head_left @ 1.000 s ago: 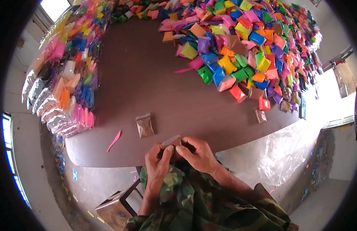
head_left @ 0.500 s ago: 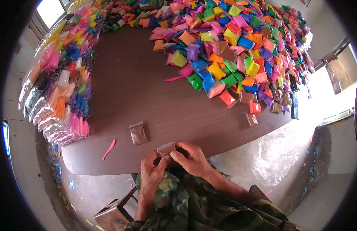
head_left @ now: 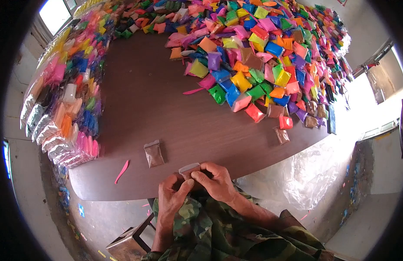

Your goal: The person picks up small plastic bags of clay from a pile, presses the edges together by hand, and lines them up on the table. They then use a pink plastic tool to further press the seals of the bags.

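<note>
Both my hands pinch a small clear packet with brown contents [head_left: 189,170] at the table's near edge. My left hand [head_left: 173,193] grips its left side, thumb toward me. Its right side is between the thumb and fingers of my right hand [head_left: 215,182]. The packet's pale top strip faces away from me; its lower part is hidden by my fingers. A second brown packet [head_left: 154,154] lies flat on the table a little ahead and to the left. Left of that lies a pink plastic knife-shaped tool [head_left: 122,172].
A large heap of colourful packets [head_left: 253,65] covers the table's [head_left: 136,104] back and right. Stacked bags of coloured packets [head_left: 75,108] line the left edge. One brown packet [head_left: 282,135] lies near the right edge. Clear plastic sheeting [head_left: 312,178] is on the floor; a stool [head_left: 129,243] stands below left.
The view has shifted slightly. My hands stay on the same packet, and my left thumb has moved a little. The things on the table have not been moved.
</note>
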The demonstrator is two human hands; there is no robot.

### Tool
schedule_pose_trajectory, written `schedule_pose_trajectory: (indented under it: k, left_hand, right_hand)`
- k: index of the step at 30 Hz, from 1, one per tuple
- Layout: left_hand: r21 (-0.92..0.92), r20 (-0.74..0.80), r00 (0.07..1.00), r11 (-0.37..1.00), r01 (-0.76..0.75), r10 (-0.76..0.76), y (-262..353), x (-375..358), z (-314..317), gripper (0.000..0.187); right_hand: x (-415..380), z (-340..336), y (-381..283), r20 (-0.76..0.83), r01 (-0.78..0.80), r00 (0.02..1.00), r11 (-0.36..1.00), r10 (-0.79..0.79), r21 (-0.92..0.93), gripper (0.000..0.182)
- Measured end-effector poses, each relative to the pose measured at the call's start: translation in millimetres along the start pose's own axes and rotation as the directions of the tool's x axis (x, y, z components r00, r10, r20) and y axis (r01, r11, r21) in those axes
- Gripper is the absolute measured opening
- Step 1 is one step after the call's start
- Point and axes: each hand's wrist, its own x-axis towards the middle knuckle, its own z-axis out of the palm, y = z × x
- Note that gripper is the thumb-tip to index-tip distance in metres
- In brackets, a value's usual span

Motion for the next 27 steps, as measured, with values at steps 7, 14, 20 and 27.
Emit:
schedule_pose_trajectory:
  k: [7, 14, 20, 27]
  left_hand:
    - [-0.132, -0.023, 1.0, 0.991, -0.011, 0.008, -17.1, 1.4, -1.6, 0.013]
    - [-0.21, -0.112, 0.994, 0.977, -0.025, 0.002, -11.3, 0.1, 5.3, 0.015]
    - [-0.159, -0.091, 0.995, 0.987, 0.021, -0.036, -3.8, 2.1, 0.6, 0.016]
    - [-0.175, -0.145, 0.989, 0.983, -0.06, 0.034, -17.1, 1.5, -1.1, 0.011]
  right_hand:
    - [1.4, 2.0, 3.9, 0.042, -0.05, 0.998, 0.998, 0.048, 0.031, 0.027]
    - [1.5, -2.0, -5.8, 0.058, -0.04, 0.997, 0.995, 0.046, -0.088, 0.028]
    - [-2.2, 0.9, 4.7, 0.026, 0.019, 1.0, 0.994, -0.016, -0.111, 0.025]
    - [0.6, 0.6, -10.1, 0.081, -0.043, 0.995, 0.983, 0.058, -0.178, 0.029]
